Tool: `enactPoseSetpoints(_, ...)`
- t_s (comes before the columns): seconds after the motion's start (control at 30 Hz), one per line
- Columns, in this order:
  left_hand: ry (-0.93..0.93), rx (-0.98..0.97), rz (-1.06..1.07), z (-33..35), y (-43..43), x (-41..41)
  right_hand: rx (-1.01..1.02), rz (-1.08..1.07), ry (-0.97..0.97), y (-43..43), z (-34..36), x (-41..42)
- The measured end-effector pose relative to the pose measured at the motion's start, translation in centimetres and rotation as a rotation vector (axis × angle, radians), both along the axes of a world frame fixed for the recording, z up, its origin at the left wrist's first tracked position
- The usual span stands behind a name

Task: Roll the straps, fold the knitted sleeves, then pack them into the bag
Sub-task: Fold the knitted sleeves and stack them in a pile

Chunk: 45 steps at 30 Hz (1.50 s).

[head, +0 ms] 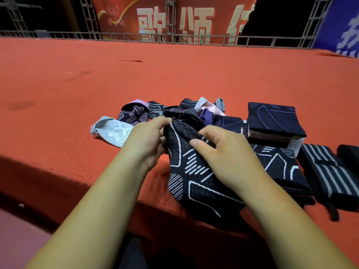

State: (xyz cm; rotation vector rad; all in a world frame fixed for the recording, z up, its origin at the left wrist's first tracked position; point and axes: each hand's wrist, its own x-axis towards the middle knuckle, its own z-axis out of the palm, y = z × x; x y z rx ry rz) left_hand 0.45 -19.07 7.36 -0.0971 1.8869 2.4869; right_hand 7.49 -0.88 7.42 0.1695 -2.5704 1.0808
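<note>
A dark navy knitted sleeve with white line patterns lies at the front edge of the red stage, its lower end hanging over the edge. My left hand pinches its upper left edge. My right hand holds its right side, thumb on top of the fabric. Behind them is a loose pile of sleeves in navy, pink and purple, with a pale blue sleeve at its left. Folded navy sleeves are stacked at the right, one stack farther back and another nearer.
Dark straps with grey stripes lie at the far right beside a black item. The red carpeted stage stretches far back to a metal truss rail and red and blue banners. No bag shows.
</note>
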Motion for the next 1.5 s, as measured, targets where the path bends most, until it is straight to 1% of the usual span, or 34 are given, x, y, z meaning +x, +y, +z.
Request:
enactPoseSetpoints(0.03, -0.023, 0.034, -0.039, -0.1, -0.1, 0.0, -0.001, 0.004, 0.006, -0.1, 0.0, 0.0)
enactPoseSetpoints(0.13, 0.054, 0.004, -0.083, 0.4, -0.5, 0.1, -0.028, 0.027, -0.007, -0.1, -0.1, 0.2)
enactPoseSetpoints(0.17, 0.07, -0.026, -0.137, 0.7, -0.7, 0.1, -0.031, 0.043, -0.015, -0.1, -0.1, 0.2)
enactPoseSetpoints(0.27, 0.104, -0.183, -0.385, 0.7, -1.4, -0.1, -0.065, 0.083, -0.031, -0.1, 0.0, 0.2)
enactPoseSetpoints(0.33, 0.126, -0.187, -0.477, 0.1, -1.6, -0.1, -0.086, 0.087, -0.038, -0.1, 0.1, 0.2)
enactPoseSetpoints(0.4, 0.127, -0.182, -0.511, -0.4, -1.6, 0.0, -0.086, 0.092, -0.05, -0.2, 0.0, 0.2)
enactPoseSetpoints(0.57, 0.125, -0.176, -0.526, -0.9, -2.0, -0.4, -0.054, 0.067, -0.043, -0.4, -0.3, 0.2)
enactPoseSetpoints(0.7, 0.114, -0.069, -0.521, -1.1, -2.3, -0.7, -0.031, 0.047, -0.044, -0.2, -0.3, 0.0)
enactPoseSetpoints(0.93, 0.11, 0.127, -0.329, -1.4, -1.8, -1.5, -0.016, 0.037, -0.046, -0.2, -0.5, 0.0)
enactPoseSetpoints(1.0, 0.137, 0.11, -0.25, -1.5, -1.4, -1.5, -0.018, 0.02, -0.046, -0.2, -0.6, -0.1)
enactPoseSetpoints(1.1, 0.246, 0.115, -0.174, -1.5, -0.8, -1.4, -0.05, -0.008, -0.064, -0.1, -0.6, -0.3)
enactPoseSetpoints(1.17, 0.31, 0.044, -0.151, -1.4, -0.7, -1.5, -0.068, -0.021, -0.07, 0.1, -0.6, -0.4)
enactPoseSetpoints(1.2, 0.312, -0.009, -0.142, -1.3, -0.8, -1.5, -0.076, -0.031, -0.072, 0.1, -0.6, -0.4)
enactPoseSetpoints(1.23, 0.284, -0.074, -0.127, -1.1, -0.8, -1.4, -0.088, -0.048, -0.07, 0.2, -0.6, -0.4)
enactPoseSetpoints(1.3, 0.209, -0.276, -0.119, -1.3, -1.2, -1.3, -0.118, -0.093, -0.052, 0.3, -0.5, -0.5)
enactPoseSetpoints(1.33, 0.166, -0.381, -0.152, -1.5, -1.3, -1.3, -0.137, -0.11, -0.048, 0.3, -0.4, -0.5)
enactPoseSetpoints(1.37, 0.117, -0.433, -0.21, -1.5, -1.4, -1.0, -0.161, -0.124, -0.047, 0.4, -0.3, -0.6)
enactPoseSetpoints(1.4, 0.055, -0.408, -0.293, -1.6, -1.4, -0.9, -0.194, -0.136, -0.049, 0.4, -0.2, -0.6)
enactPoseSetpoints(1.43, -0.015, -0.324, -0.381, -1.7, -1.4, -0.9, -0.237, -0.148, -0.05, 0.4, -0.1, -0.7)
enactPoseSetpoints(1.5, -0.127, -0.083, -0.513, -1.9, -1.4, -1.2, -0.346, -0.174, -0.05, 0.5, -0.2, -0.8)
